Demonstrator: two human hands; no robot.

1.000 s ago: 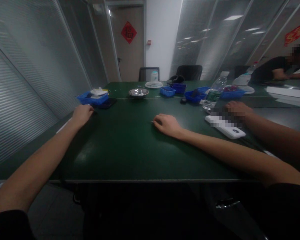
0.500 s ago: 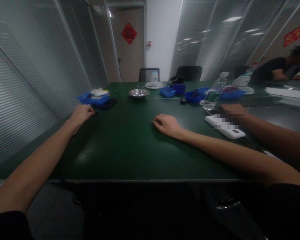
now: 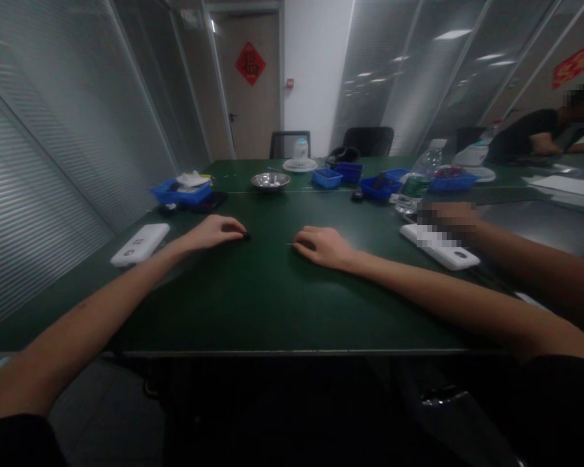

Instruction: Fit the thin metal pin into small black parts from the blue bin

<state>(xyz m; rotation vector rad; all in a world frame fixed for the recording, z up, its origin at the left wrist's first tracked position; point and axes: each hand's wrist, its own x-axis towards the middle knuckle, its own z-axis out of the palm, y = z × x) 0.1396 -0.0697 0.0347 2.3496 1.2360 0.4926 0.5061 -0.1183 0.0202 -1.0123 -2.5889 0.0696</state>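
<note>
My left hand (image 3: 213, 231) is over the green table (image 3: 253, 305), its thumb and fingertips pinched on a small black object (image 3: 246, 237) too small to name. Facing it across a short gap, my right hand (image 3: 324, 246) rests on the tabletop with curled fingers. Out of its pinch a thin, light, needle-like piece (image 3: 289, 244) points left. The piece and the black object are apart. A white oblong device (image 3: 141, 244) lies behind my left forearm.
Beyond my hands stand a metal bowl (image 3: 270, 182), blue trays (image 3: 327, 178) and a blue box with tissues (image 3: 182, 192). At right, another person's hand (image 3: 450, 217) is above a second white device (image 3: 460, 258), near a water bottle (image 3: 413, 185). Another person (image 3: 535, 133) sits at the far right.
My left hand has moved right from beside the blue box, carrying the small black object, and the white device at left now shows. My right hand has shifted slightly left.
</note>
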